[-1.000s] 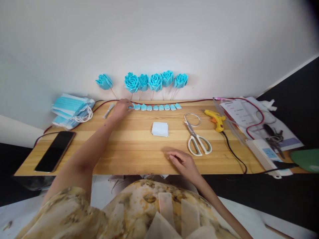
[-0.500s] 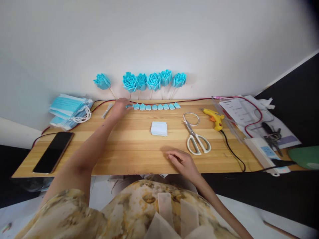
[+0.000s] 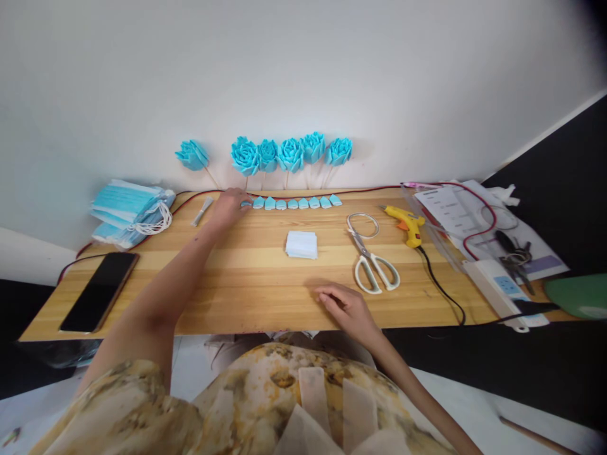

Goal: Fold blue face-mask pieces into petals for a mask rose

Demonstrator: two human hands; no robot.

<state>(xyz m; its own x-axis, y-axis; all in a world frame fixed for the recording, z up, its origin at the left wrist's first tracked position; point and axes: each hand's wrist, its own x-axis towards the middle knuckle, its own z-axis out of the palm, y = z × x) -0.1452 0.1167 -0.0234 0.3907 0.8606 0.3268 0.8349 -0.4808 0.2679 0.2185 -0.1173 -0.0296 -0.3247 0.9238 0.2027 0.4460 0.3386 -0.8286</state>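
Observation:
At the left end of a row of small folded blue petals point(image 3: 293, 203), my left hand point(image 3: 229, 206) has its fingers closed on the endmost petal point(image 3: 246, 203), which is still at the table surface. My right hand point(image 3: 345, 311) rests by the front edge of the table with its fingers curled together, and nothing shows in them. Between the hands and the row lies a stack of white square pieces point(image 3: 301, 244). Scissors point(image 3: 367, 256) with white handles lie right of the stack.
Blue flowers on sticks point(image 3: 291, 155) lean against the wall. Blue face masks point(image 3: 128, 212) and a phone point(image 3: 100, 292) lie at left. A yellow glue gun point(image 3: 410, 226), a power strip point(image 3: 502, 296), papers point(image 3: 450, 215) and keys point(image 3: 519, 256) are at right. A cable runs along the back.
The view has shifted slightly. My left hand stays at the left end of the petal row, and my right hand has not visibly moved.

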